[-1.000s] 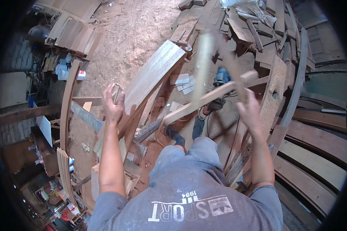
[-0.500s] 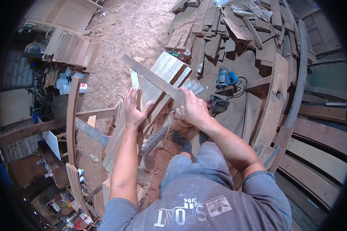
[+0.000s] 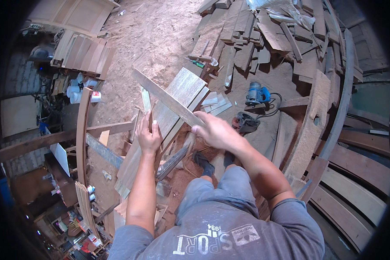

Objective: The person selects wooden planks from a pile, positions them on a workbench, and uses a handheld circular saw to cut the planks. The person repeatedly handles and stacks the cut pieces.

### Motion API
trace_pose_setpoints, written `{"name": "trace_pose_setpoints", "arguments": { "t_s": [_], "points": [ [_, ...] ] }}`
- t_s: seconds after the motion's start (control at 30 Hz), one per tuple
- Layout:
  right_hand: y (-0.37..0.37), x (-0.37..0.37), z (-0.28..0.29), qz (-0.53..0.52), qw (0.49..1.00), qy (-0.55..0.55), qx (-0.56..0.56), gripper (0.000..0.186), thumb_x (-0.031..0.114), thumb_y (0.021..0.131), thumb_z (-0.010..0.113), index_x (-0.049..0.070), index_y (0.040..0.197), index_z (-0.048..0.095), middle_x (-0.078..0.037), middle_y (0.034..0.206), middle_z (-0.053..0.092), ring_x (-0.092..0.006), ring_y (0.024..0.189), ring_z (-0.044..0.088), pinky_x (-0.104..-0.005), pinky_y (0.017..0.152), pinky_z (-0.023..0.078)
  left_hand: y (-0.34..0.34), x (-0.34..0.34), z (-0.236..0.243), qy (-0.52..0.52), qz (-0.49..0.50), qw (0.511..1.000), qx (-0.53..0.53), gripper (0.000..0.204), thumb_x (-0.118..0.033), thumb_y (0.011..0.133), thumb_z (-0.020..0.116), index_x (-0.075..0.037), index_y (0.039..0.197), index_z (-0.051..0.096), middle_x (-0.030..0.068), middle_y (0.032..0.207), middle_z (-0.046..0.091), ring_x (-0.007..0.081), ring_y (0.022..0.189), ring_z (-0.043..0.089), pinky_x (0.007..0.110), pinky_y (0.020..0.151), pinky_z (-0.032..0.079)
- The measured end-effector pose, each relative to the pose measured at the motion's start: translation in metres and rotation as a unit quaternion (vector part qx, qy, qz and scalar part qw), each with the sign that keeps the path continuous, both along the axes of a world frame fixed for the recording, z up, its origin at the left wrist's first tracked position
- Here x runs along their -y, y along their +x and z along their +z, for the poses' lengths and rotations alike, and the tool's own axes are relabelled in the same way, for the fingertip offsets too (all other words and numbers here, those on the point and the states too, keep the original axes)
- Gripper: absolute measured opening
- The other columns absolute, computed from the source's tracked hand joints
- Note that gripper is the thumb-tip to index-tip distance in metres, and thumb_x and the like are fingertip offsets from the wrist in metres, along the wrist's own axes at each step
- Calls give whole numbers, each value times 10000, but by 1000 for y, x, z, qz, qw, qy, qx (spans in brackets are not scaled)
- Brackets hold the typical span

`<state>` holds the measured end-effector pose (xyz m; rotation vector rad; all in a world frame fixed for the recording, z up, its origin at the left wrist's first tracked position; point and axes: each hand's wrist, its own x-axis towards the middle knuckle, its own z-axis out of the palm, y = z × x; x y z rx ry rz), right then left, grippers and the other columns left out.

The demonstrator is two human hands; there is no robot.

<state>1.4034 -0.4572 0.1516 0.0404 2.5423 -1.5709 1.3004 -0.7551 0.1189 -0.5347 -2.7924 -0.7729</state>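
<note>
My right hand (image 3: pixel 216 132) is closed around the near end of a flat wooden strip (image 3: pixel 164 95). The strip slants up and left across the top of a thick pale plank (image 3: pixel 180 89). My left hand (image 3: pixel 148 138) lies at the plank's left side, fingers stretched out and thumb apart. By its fingertips stands a thin light wood sliver (image 3: pixel 146 99); whether the hand touches it is unclear. A darker narrow board (image 3: pixel 198 100) runs along the plank's right edge.
A blue corded power tool (image 3: pixel 256 94) and a dark tool (image 3: pixel 247 123) lie on the dusty floor at right. Lumber offcuts (image 3: pixel 245 47) are heaped beyond. A green-handled tool (image 3: pixel 197 63) lies past the plank. An upright board (image 3: pixel 83 134) stands at left.
The strip and my right hand have shifted slightly left and down in the picture. My left hand has drawn a little nearer, its thumb closer to the fingers.
</note>
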Motion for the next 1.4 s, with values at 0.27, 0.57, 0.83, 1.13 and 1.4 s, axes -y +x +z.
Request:
{"name": "trace_pose_setpoints", "arguments": {
  "t_s": [0.27, 0.57, 0.83, 1.13, 1.4],
  "points": [
    [-98, -110, -13, -4, 996, 49, -70, 554, 102, 956, 714, 96, 1496, 591, -167, 1450, 641, -286, 1217, 695, -422, 1050, 564, 2, -1, 8, 34, 9, 999, 38, 504, -253, 1015, 677, -98, 1491, 615, 201, 1356, 688, 409, 1250, 658, 509, 1085, 496],
    [-192, -90, 34, 354, 851, 383, -55, 1147, 38, 714, 669, 311, 1730, 212, -42, 1784, 278, -292, 1544, 456, -452, 1252, 481, 38, 95, 20, -51, -18, 993, 106, 737, -323, 896, 729, -151, 1583, 523, 195, 1561, 543, 411, 1471, 476, 529, 1244, 339],
    [-206, -83, 33, 387, 845, 345, -130, 834, 129, 816, 692, 175, 1602, 415, -103, 1733, 375, -380, 1392, 595, -505, 1111, 552, 54, 145, 75, -223, -61, 940, 250, 1169, -368, 587, 877, -304, 1654, 404, 208, 1724, 262, 486, 1576, 277, 615, 1323, 198],
    [-207, -82, 47, 415, 835, 348, -96, 636, 75, 870, 693, 152, 1456, 457, -112, 1554, 504, -393, 1226, 683, -525, 952, 619, 62, 144, 71, -188, -18, 940, 283, 1215, -265, 562, 915, -308, 1654, 384, 221, 1607, 376, 485, 1482, 395, 550, 1248, 393],
    [-213, -82, 42, 420, 841, 328, -86, 964, 112, 719, 827, 165, 1579, 395, -81, 1635, 434, -416, 1292, 650, -531, 1043, 599, 63, 139, 73, -160, -15, 946, 280, 1218, -212, 543, 911, -296, 1644, 399, 224, 1575, 399, 478, 1470, 398, 559, 1241, 396]
  ]
}}
